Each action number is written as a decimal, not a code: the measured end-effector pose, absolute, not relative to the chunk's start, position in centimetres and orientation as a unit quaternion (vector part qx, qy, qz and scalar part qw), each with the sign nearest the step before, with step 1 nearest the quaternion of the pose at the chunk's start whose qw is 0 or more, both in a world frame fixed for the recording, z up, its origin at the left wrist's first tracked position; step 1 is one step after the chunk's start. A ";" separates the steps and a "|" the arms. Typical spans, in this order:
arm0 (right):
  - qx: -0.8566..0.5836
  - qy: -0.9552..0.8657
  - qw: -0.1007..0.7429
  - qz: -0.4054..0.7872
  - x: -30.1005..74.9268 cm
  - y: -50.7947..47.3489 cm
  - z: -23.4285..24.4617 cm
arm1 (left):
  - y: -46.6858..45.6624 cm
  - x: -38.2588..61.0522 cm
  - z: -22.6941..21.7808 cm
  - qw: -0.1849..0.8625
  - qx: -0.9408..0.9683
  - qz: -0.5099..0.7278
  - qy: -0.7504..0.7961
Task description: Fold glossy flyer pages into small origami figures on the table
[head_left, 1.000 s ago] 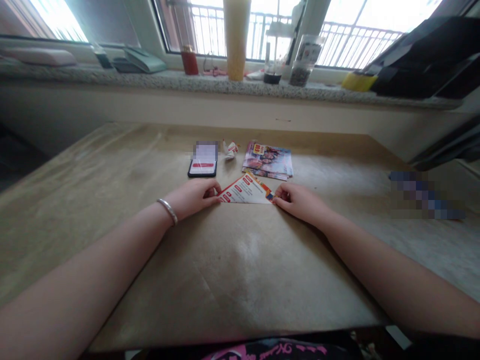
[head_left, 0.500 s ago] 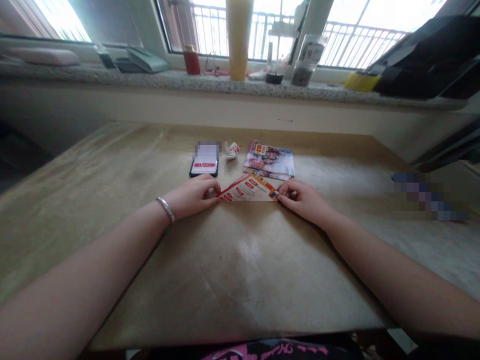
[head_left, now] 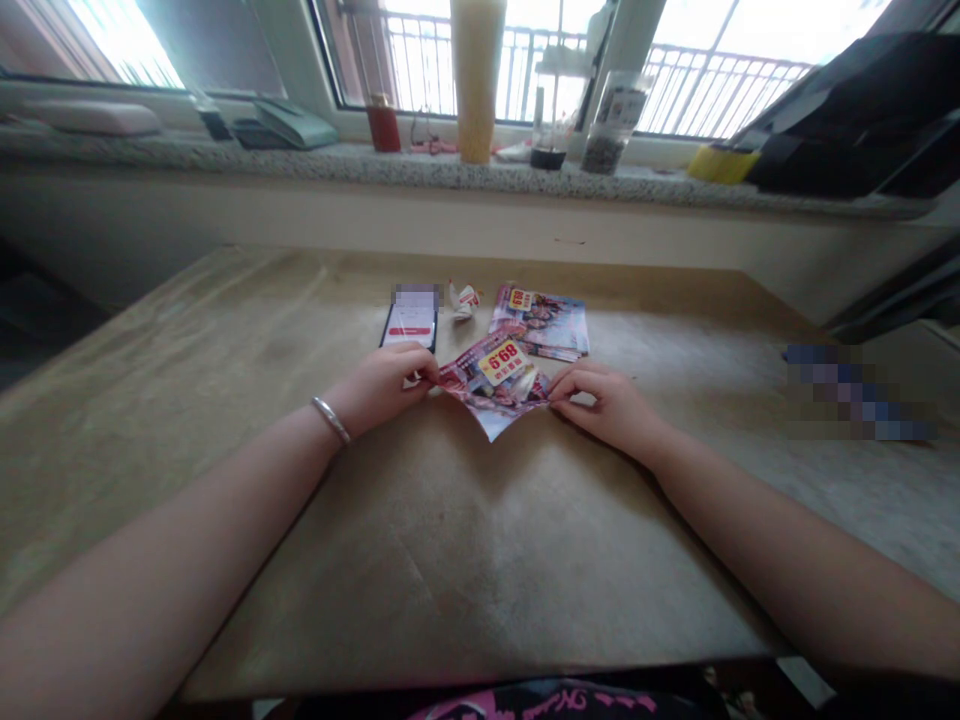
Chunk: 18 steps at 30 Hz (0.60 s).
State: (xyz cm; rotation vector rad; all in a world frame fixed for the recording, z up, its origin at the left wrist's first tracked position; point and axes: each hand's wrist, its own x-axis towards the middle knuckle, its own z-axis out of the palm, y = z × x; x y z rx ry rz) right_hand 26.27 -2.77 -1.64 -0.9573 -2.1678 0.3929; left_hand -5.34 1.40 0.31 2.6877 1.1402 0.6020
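Note:
A colourful printed flyer (head_left: 491,378) with a yellow price label is held just over the table, one corner pointing towards me. My left hand (head_left: 390,385), with a silver bracelet at the wrist, pinches its left corner. The opposite corner is between the thumb and fingers of my right hand (head_left: 596,400). A crease seems to run across the flyer between the two hands. Right behind it lies a stack of similar flyers (head_left: 559,325). A phone (head_left: 412,320) with a lit screen is beyond my left hand. Between phone and stack sits a crumpled paper piece (head_left: 465,302).
The tabletop (head_left: 480,560) reaches to a wall below a stone windowsill (head_left: 315,165). On the sill stand a red jar (head_left: 384,125), a tall yellow cylinder (head_left: 476,90), clear containers (head_left: 611,125) and a yellow object (head_left: 724,163). A blurred-out bluish item (head_left: 859,393) lies at the right.
The flyer was folded into a triangle with its white and red text side up. Now it is opened out, showing the picture side, its near corner dropped towards me. Both hands stay at its corners.

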 end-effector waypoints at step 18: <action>-0.375 -0.894 0.246 -0.002 26.2 -2.4 -1.4 | 0.5 -4.3 0.7 -0.055 0.956 0.151 0.247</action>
